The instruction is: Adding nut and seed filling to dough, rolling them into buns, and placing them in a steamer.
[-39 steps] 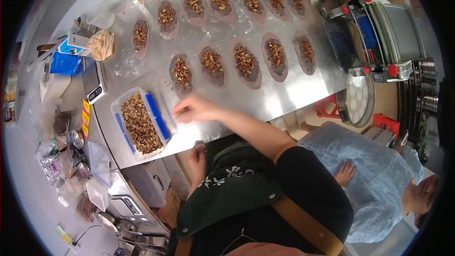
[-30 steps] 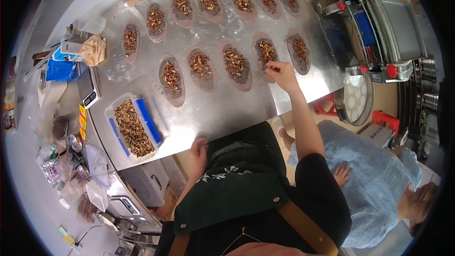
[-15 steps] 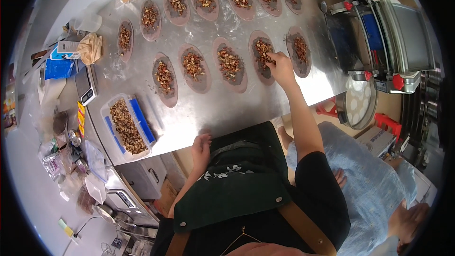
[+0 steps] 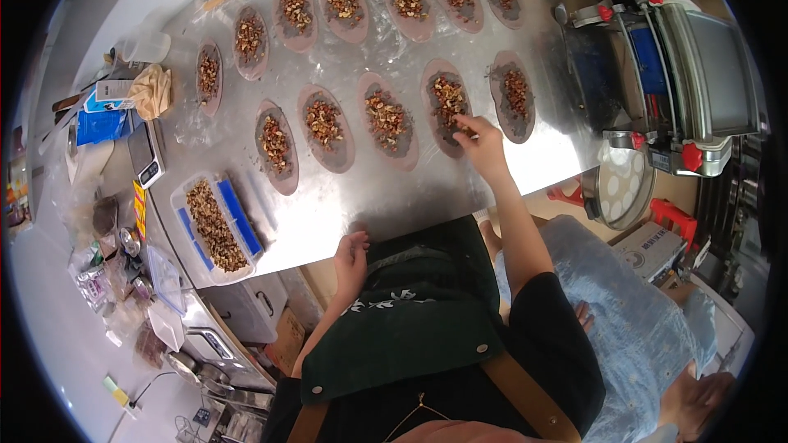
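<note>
Several pinkish oval dough pieces with grey centres and chopped nuts lie in two rows on the steel table. My right hand is at the lower end of the second-from-right oval in the near row, fingers bent and thumb apart from the forefinger, with nothing visible between them. My left hand rests by the table's front edge, fingers loosely curled and apart, empty. A clear tub with blue clips, filled with chopped nuts, sits at the front left.
A metal rolling machine with red knobs stands at the right. A scale, paper bag and cluttered side surface are left. A co-worker in light blue is at lower right, beside a round tray.
My right hand went from above the tub to the oval at right, where it touched the nuts; now it sits slightly lower with fingers parted. My left hand stays near the edge.
</note>
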A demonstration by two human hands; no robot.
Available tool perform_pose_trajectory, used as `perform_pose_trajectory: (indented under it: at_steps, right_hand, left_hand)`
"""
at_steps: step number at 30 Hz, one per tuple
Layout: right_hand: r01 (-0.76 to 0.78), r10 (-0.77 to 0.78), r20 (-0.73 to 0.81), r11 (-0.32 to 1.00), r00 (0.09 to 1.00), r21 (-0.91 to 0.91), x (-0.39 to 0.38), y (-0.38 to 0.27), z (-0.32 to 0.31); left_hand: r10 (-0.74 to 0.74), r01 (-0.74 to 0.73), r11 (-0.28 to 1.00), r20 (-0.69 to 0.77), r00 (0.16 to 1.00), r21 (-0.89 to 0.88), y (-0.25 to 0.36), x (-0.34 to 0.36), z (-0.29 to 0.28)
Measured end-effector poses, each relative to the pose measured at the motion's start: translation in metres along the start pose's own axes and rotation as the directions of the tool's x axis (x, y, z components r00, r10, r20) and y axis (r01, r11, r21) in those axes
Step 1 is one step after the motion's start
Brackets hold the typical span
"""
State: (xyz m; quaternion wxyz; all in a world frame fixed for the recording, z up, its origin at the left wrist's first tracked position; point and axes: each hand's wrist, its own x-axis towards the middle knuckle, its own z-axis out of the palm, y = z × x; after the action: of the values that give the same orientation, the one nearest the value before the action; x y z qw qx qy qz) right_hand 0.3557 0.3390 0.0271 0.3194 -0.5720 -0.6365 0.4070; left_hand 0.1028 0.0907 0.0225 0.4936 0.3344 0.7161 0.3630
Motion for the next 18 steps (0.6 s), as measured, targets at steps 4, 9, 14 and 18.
perform_pose_trajectory:
  at_steps: [4,9,14,18]
  right_hand:
    - [-0.021,0.020,-0.014,0.997,1.000,-0.076,-0.004,-0.005,0.004]
    - [-0.023,0.021,-0.027,0.996,0.999,-0.092,-0.003,-0.006,0.000]
    - [-0.032,0.029,-0.062,0.997,0.998,-0.064,-0.005,0.004,-0.001]
    - [-0.095,0.104,-0.138,0.993,0.985,0.072,0.000,0.011,-0.013]
  left_hand:
    - [0.012,-0.012,1.000,0.002,1.000,0.002,0.004,0.002,0.004]
    - [0.029,-0.029,1.000,0.001,1.000,-0.006,0.004,0.002,0.008]
    - [0.016,-0.016,1.000,0.008,1.000,-0.005,0.005,0.002,0.010]
    - [0.025,-0.026,1.000,0.010,1.000,0.017,0.003,0.002,0.012]
